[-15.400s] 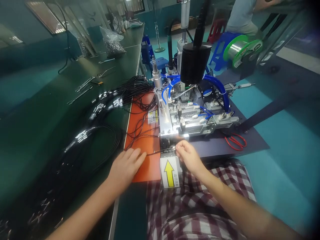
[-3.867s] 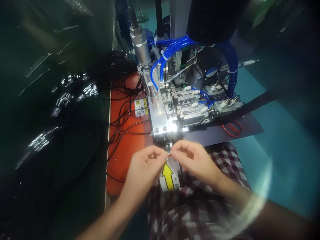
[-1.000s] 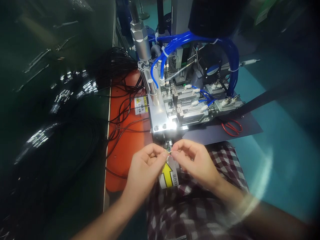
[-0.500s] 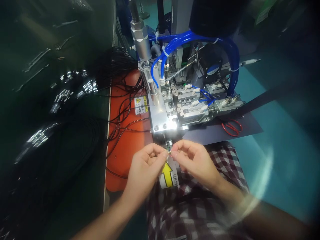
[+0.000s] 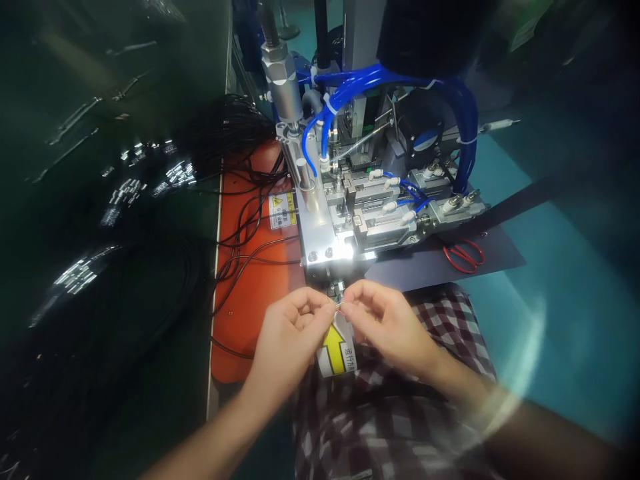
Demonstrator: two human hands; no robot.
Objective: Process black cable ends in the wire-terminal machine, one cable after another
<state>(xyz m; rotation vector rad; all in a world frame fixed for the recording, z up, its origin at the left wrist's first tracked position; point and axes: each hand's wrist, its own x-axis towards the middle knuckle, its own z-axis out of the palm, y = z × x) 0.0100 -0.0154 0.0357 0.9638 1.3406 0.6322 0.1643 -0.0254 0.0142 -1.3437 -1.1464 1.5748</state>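
Observation:
My left hand (image 5: pixel 295 323) and my right hand (image 5: pixel 383 317) meet fingertip to fingertip just in front of the machine. Between them run thin coloured wires (image 5: pixel 340 311); a red strand shows most clearly. Thumb and forefinger of each hand are pinched on these wires. Their far ends are too small to make out. Right behind the fingertips is the front of the metal machine (image 5: pixel 320 233), with a small fixture (image 5: pixel 341 287) at its edge. A label with a yellow arrow (image 5: pixel 336 350) lies below the hands.
Black cables (image 5: pixel 245 253) trail over the orange board (image 5: pixel 240 333) at the left, and more bundled cables lie on the dark table. Blue air hoses (image 5: pixel 370 77) arch above the machine. Red-handled scissors (image 5: pixel 464 256) rest on the dark plate (image 5: pixel 415 267) to the right.
Both hands stay in nearly the same place. The fingers have shifted slightly at the wires, and a red strand now shows between the fingertips.

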